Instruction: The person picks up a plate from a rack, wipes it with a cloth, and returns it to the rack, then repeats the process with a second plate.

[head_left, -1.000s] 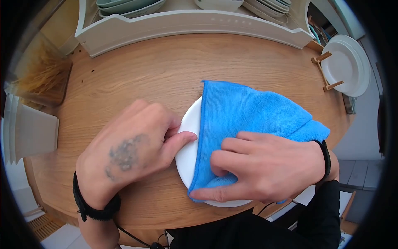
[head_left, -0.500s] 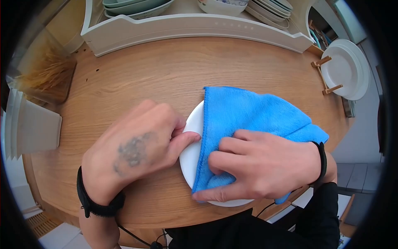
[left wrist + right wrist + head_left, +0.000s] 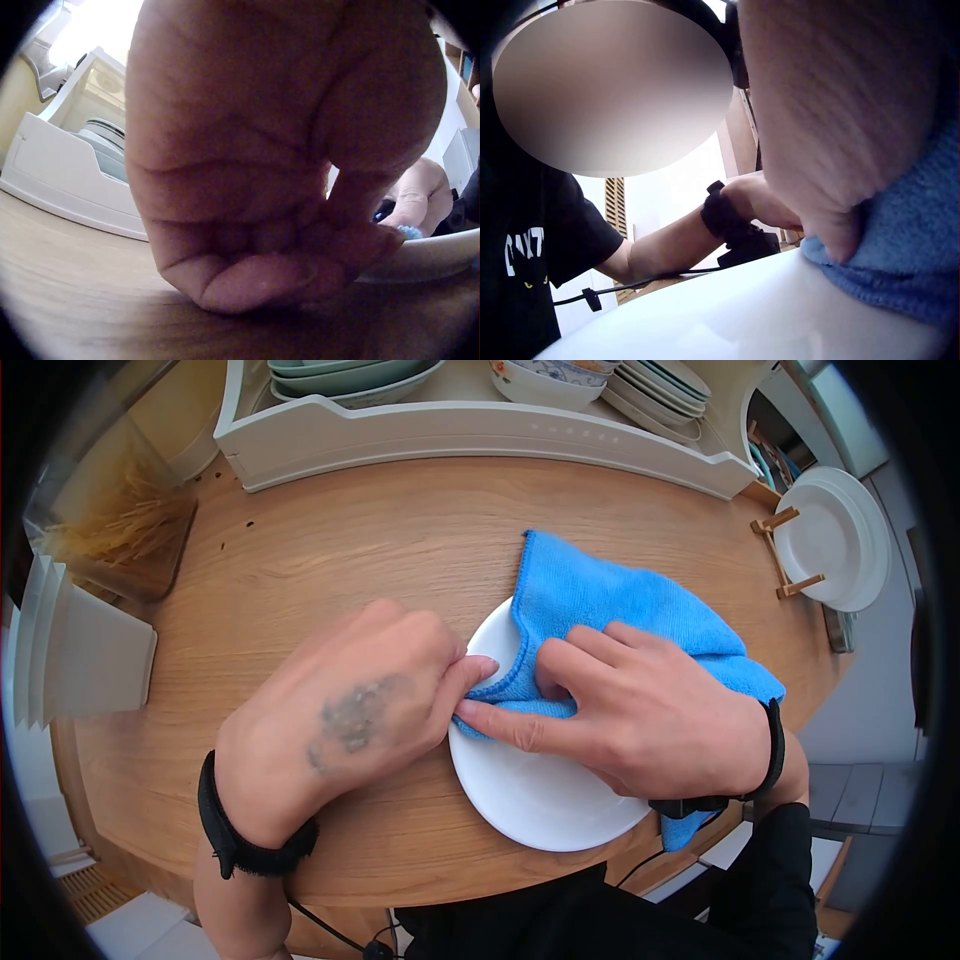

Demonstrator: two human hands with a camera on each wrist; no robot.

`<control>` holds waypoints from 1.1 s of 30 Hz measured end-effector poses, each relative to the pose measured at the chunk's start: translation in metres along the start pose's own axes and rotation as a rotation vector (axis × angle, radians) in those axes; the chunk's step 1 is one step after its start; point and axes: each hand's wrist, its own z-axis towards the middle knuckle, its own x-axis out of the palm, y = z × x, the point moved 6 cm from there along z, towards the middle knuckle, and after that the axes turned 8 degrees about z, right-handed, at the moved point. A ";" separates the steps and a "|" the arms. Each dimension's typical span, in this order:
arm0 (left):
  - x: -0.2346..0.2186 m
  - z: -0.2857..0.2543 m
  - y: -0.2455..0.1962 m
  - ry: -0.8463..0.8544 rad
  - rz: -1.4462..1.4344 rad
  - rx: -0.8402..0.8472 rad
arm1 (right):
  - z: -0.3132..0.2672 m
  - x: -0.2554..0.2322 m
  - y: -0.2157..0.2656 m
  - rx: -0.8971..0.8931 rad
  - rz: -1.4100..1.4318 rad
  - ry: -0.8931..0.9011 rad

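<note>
A round white plate (image 3: 540, 800) lies near the front edge of the wooden table, partly covered by a blue cloth (image 3: 640, 595). My left hand (image 3: 350, 690) pinches the plate's left rim, thumb on top and fingers curled beneath, as the left wrist view also shows. My right hand (image 3: 640, 710) grips the bunched cloth and presses it on the plate, its thumb tip close to the left thumb. In the right wrist view the cloth (image 3: 907, 232) lies folded against the glossy plate (image 3: 727, 315). The cloth's far corner spreads past the plate's back rim.
A white rack (image 3: 480, 435) with bowls and dishes stands along the back. On the left are a clear container of dry noodles (image 3: 120, 530) and nested white bins (image 3: 100, 650). White plates (image 3: 830, 540) stand in a wooden holder (image 3: 785, 550) at the right.
My right hand has slid the cloth away from me across the plate, uncovering the plate's near part. The left hand still pinches the rim. The head view has shifted slightly.
</note>
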 end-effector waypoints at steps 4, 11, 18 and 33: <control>0.001 -0.002 0.002 -0.040 0.014 0.032 | -0.002 0.000 -0.004 -0.074 0.123 0.038; 0.000 0.002 -0.001 0.073 0.002 -0.032 | -0.011 0.001 0.004 -0.264 0.234 0.204; -0.003 0.004 -0.006 0.042 -0.022 -0.015 | -0.013 -0.005 -0.014 0.074 -0.026 -0.081; -0.002 0.005 -0.006 0.150 -0.061 -0.116 | -0.012 -0.010 -0.025 0.159 -0.071 -0.087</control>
